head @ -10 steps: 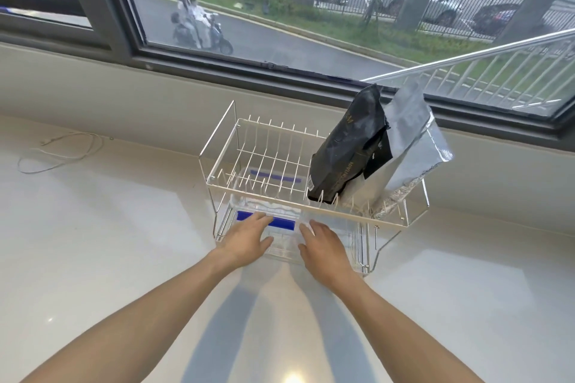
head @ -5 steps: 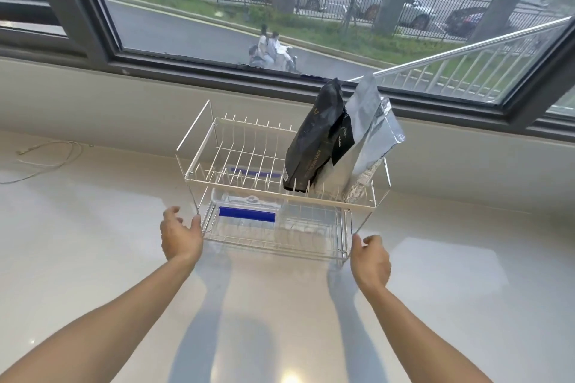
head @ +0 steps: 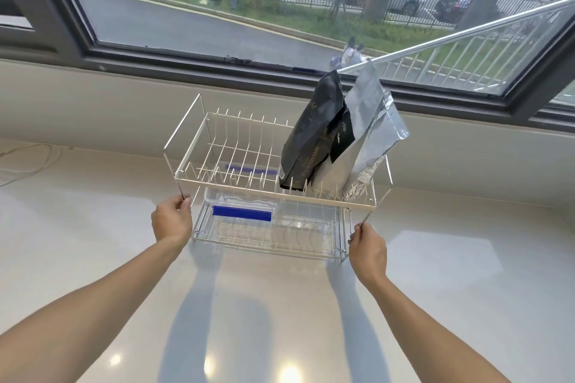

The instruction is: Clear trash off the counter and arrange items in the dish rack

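A white two-tier wire dish rack (head: 217,184) stands on the pale counter (head: 280,305) below the window. A black pouch (head: 314,140) and a silver foil pouch (head: 373,130) lean upright in the right end of its upper tier. A clear plastic bag with a blue strip (head: 242,213) lies in the lower tier. My left hand (head: 172,221) grips the rack's front left leg. My right hand (head: 367,250) pinches the front right leg.
A thin white cable (head: 28,162) lies on the counter at the far left. The wall ledge and dark window frame (head: 217,68) run right behind the rack. The counter spreads wide to the left, right and front of the rack.
Both hands left the clear bag in the lower tier, spread apart to the rack's two front corners, and closed on its front legs.
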